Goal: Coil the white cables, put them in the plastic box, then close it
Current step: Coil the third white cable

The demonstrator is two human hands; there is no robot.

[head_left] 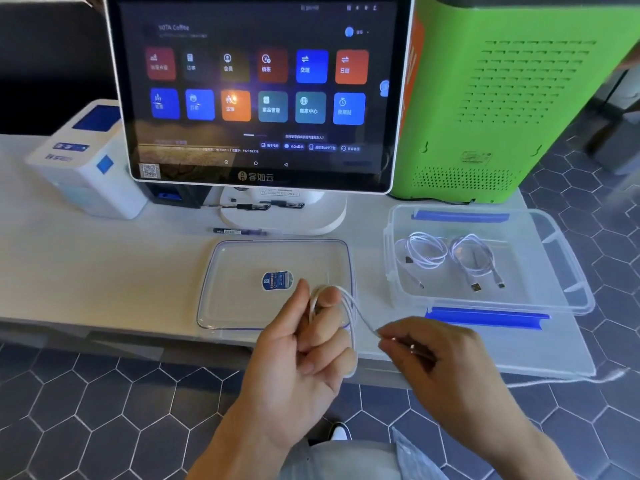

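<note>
My left hand (304, 344) holds loops of a white cable (351, 317) wound around its curled fingers, just in front of the counter edge. My right hand (426, 355) pinches the free end of that same cable to the right of the loops. The clear plastic box (571, 299) with blue clips stands open at the right of the counter. Two coiled white cables (424, 252) (474, 261) lie inside it. The clear lid (221, 292), with a blue sticker, lies flat on the counter just beyond my left hand.
A touchscreen terminal (259, 91) on a white stand rises behind the lid, with pens (242, 232) at its base. A white printer (86, 168) sits at the left, a green machine (512, 98) at the back right. A clear sheet (540, 355) lies under the box.
</note>
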